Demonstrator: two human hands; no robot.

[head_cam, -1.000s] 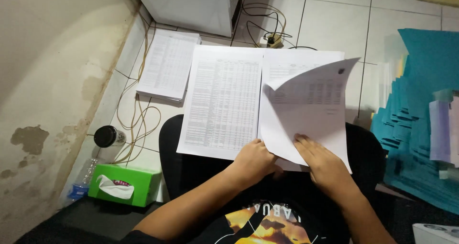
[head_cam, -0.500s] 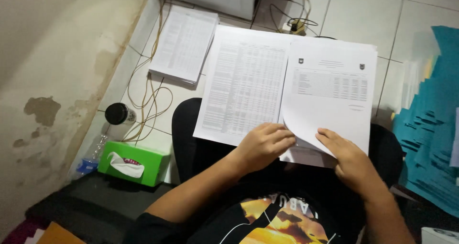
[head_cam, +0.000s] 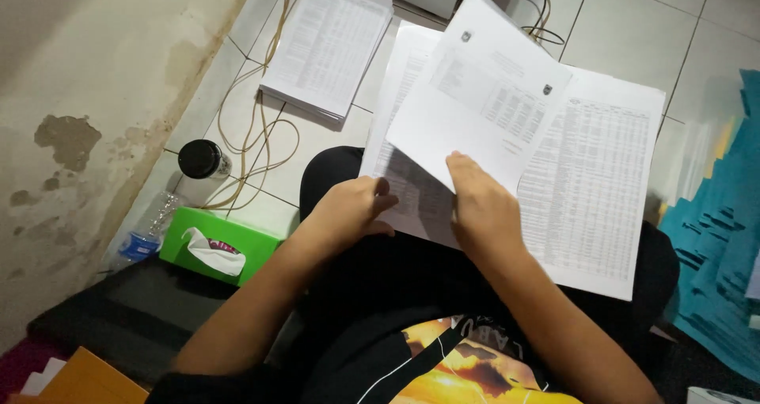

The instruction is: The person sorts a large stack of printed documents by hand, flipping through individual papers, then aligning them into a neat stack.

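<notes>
Several piles of printed tables, viewed from above around a seated person's lap. At far left, stained wall [head_cam: 95,56], with a capped plastic bottle [head_cam: 170,206] laid at its foot and a green tissue box [head_cam: 253,250] just beside it. Thin cables [head_cam: 253,127] looped over the tiled floor [head_cam: 633,24], next to a neat paper stack [head_cam: 328,48].

Rested the left hand [head_cam: 348,206], loosely curled, on the near left edge of the open pile [head_cam: 594,182] spread across the lap. Gripped one loose sheet [head_cam: 475,95] at its lower edge with the right hand [head_cam: 479,206], fingers pressed on top, thumb hidden beneath. Held that sheet raised and tilted above the middle of the pile.

Probably best handled by pinching only that single sheet, moving it flat and slowly to avoid a crease, and pressing the left hand down so the pages below lay square. At far right, a heap of blue folders [head_cam: 712,246].
</notes>
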